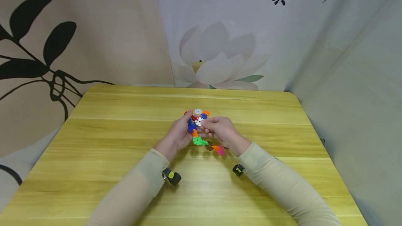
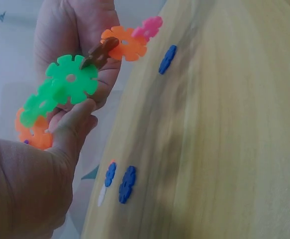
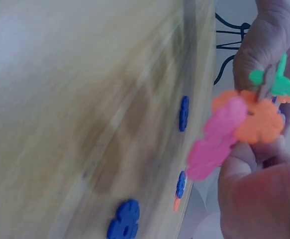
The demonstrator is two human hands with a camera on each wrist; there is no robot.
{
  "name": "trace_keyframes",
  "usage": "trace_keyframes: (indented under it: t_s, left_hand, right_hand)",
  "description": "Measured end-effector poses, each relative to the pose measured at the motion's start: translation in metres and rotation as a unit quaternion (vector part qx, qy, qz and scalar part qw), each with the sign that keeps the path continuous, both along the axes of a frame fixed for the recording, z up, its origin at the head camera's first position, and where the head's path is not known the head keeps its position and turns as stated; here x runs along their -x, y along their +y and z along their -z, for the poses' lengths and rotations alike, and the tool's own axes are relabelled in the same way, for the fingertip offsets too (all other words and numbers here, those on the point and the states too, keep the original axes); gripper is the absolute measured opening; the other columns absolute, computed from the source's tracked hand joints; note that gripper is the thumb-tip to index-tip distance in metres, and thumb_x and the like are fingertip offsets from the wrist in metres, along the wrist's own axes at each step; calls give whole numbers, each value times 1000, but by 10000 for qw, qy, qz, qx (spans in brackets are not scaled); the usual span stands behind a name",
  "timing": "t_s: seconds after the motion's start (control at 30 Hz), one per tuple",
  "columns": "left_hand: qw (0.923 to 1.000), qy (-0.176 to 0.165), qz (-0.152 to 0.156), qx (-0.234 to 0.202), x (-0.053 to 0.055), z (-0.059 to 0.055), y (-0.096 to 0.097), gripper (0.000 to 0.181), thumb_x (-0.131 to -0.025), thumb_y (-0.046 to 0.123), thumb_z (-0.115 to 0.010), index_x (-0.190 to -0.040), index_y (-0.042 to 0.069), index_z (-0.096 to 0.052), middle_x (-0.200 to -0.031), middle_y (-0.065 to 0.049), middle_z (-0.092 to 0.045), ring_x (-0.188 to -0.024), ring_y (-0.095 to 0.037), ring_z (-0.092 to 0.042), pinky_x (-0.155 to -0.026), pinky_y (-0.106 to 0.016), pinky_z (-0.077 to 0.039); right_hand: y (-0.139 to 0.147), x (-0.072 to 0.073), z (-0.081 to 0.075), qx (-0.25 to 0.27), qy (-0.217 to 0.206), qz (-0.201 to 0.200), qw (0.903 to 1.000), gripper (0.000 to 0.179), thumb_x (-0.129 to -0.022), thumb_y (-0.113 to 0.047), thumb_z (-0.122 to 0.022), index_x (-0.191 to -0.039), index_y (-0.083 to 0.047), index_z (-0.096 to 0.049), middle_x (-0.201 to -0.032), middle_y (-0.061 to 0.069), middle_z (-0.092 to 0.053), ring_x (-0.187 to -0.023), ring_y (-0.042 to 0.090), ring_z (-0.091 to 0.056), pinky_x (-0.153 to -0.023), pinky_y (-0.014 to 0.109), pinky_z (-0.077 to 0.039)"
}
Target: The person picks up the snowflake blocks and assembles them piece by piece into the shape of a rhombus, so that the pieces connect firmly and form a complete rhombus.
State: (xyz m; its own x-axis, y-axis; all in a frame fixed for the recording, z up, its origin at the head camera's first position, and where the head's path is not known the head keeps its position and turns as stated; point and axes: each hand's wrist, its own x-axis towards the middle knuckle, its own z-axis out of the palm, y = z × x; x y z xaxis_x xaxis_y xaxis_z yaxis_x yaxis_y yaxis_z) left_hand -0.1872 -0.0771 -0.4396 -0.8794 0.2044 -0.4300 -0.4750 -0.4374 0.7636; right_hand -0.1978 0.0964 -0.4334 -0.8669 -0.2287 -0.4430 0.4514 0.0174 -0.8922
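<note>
In the head view my left hand point(image 1: 179, 133) holds a chain of notched plastic snowflake discs over the table. My right hand point(image 1: 225, 132) pinches a white snowflake disc point(image 1: 199, 121) between thumb and fingers, right beside the chain's upper part. Blue discs point(image 1: 192, 127) sit near the left palm, and from them the chain runs down through an orange disc, green discs point(image 2: 72, 78), a brown disc point(image 2: 100, 53) and another orange disc point(image 2: 126, 44). A pink disc point(image 3: 217, 139) ends it, hanging below the right hand. Fingers hide part of the upper chain.
On the wooden table point(image 1: 125, 114) lie loose blue discs point(image 2: 127, 184), another blue disc point(image 2: 167, 59), and a small blue, white and orange cluster point(image 2: 110, 175) near the far edge. A printed curtain point(image 1: 220, 27) hangs behind the table, with more cloth point(image 1: 355, 79) along its right side.
</note>
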Motion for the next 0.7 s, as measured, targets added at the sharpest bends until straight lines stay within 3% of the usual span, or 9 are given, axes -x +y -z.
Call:
trace_keyframes:
  t_s: [0.17,0.3,0.4,0.47,0.5,0.57,0.6,0.7]
  left_hand:
    - [9999,41,-66,-144,-1,1,2,56,-116,46,-41,-140,-3,-56,-108,-2,-71,-90,-9,-70,-78,-20,-64]
    - [9993,106,-61,-367,-3,2,1,60,-116,47,-38,-144,-3,-54,-116,-7,-72,-97,-14,-72,-83,-24,-66]
    - [9972,88,-98,-732,-4,3,-2,62,-116,49,-36,-151,-1,-49,-135,-16,-69,-113,-29,-77,-95,-38,-67]
    - [9945,130,-97,-1033,-4,3,-5,64,-116,50,-34,-156,0,-43,-151,-23,-59,-129,-40,-70,-103,-49,-62]
    - [9925,147,-122,-1204,-4,4,-6,66,-116,50,-34,-158,0,-39,-157,-26,-53,-136,-43,-64,-106,-52,-59]
    - [9880,204,-117,-1528,-2,7,-10,68,-116,49,-31,-163,0,-31,-166,-28,-42,-145,-46,-52,-112,-56,-53]
    - [9866,263,-90,-1609,-1,8,-13,70,-117,50,-29,-165,0,-28,-169,-28,-38,-147,-46,-48,-113,-56,-52]
    - [9837,342,-134,-1761,0,12,-20,70,-116,51,-28,-161,-3,-31,-168,-27,-40,-145,-44,-51,-112,-54,-52]
  right_hand:
    - [1,-1,-2,27,106,-8,9999,23,-102,-15,-75,-117,2,-76,-88,10,-83,-74,16,-80,-63,21,-63]
    - [3,0,-6,-330,402,-92,9986,28,-99,-22,-80,-117,-1,-77,-92,7,-83,-72,13,-76,-62,21,-58]
    - [10,3,-10,-885,730,-59,9934,33,-98,-30,-81,-117,-3,-76,-92,2,-76,-68,10,-61,-62,23,-49]
    - [20,5,-11,-1251,952,-49,9876,36,-99,-33,-79,-119,-2,-75,-95,2,-71,-68,12,-52,-64,25,-51]
    - [26,7,-12,-1491,1072,-107,9829,37,-101,-35,-77,-120,-3,-75,-98,4,-70,-72,14,-55,-68,27,-54]
    - [42,9,-11,-2150,1412,-365,9657,35,-103,-36,-74,-120,-5,-75,-102,7,-73,-79,18,-60,-71,29,-56]
    - [51,10,-9,-2545,1616,-616,9515,34,-104,-36,-73,-120,-6,-76,-105,7,-74,-82,19,-62,-73,30,-58]
    - [73,10,-3,-3631,2198,-1543,8922,28,-104,-31,-72,-120,-8,-78,-113,8,-78,-99,24,-70,-86,38,-62]
